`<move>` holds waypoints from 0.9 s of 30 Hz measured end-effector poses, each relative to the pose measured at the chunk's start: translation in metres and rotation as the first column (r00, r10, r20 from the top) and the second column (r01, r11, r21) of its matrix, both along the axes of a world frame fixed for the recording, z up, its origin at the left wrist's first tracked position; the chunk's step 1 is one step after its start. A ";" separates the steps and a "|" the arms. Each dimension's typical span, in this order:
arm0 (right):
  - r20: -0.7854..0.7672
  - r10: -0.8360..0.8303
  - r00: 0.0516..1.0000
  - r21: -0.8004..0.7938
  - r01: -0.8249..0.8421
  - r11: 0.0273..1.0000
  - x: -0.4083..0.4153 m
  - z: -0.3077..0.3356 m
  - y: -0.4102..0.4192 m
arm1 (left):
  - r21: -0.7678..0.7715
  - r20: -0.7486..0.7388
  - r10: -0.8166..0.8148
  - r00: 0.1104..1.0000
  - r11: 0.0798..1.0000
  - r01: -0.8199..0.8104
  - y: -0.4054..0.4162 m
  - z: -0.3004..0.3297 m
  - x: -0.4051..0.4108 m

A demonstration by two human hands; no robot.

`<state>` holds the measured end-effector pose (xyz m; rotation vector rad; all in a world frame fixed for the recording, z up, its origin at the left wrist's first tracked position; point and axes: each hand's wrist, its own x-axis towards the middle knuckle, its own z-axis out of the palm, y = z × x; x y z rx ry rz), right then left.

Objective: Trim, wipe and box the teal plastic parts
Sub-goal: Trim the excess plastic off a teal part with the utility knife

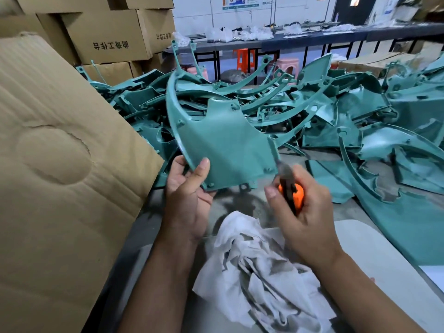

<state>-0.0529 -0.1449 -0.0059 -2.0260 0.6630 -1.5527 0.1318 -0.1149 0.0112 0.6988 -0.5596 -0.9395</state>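
Observation:
My left hand (189, 191) grips the lower edge of a large teal plastic part (223, 138), thumb on its face, holding it upright before me. My right hand (302, 212) is curled round an orange-handled trimming knife (289, 188). Its blurred blade points up at the part's lower right corner. A crumpled white rag (259, 265) lies below both hands, on my lap. Behind the held part spreads a big heap of teal parts (336, 111).
A large cardboard box flap (60, 152) fills the left side. Stacked brown cartons (108, 37) stand at the back left. A long dark bench (312, 37) with white bags runs across the back, with orange and pink stools under it.

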 end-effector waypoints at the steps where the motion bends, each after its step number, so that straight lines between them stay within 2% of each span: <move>1: 0.011 -0.018 1.000 0.032 0.017 0.999 0.000 0.001 -0.001 | -0.010 -0.003 -0.053 0.999 0.999 0.053 0.001 -0.001 -0.003; 4: -0.042 -0.034 0.999 0.084 0.038 0.996 0.002 0.002 -0.004 | 0.036 0.016 -0.118 0.993 0.992 0.117 0.005 0.000 -0.015; 10: -0.289 -0.051 0.956 -0.007 0.051 0.999 -0.005 -0.004 -0.015 | 0.067 -0.002 0.043 0.999 0.997 -0.043 0.004 0.013 -0.022; 14: -0.400 0.024 0.916 -0.066 -0.055 0.996 -0.010 -0.005 -0.018 | 0.045 -0.025 0.108 0.994 0.993 -0.106 0.000 0.017 -0.023; 18: -0.436 0.055 0.898 -0.060 -0.090 0.994 -0.011 -0.005 -0.015 | 0.020 -0.057 0.106 0.993 0.994 -0.105 -0.001 0.022 -0.019; 22: -0.467 -0.021 0.884 -0.117 -0.039 0.992 -0.009 -0.004 -0.015 | 0.007 -0.056 0.097 0.994 0.995 -0.097 0.000 0.024 -0.018; 27: -0.401 -0.064 0.914 -0.180 -0.010 0.984 -0.006 -0.005 -0.012 | -0.013 -0.068 0.099 0.993 0.995 -0.100 0.001 0.026 -0.019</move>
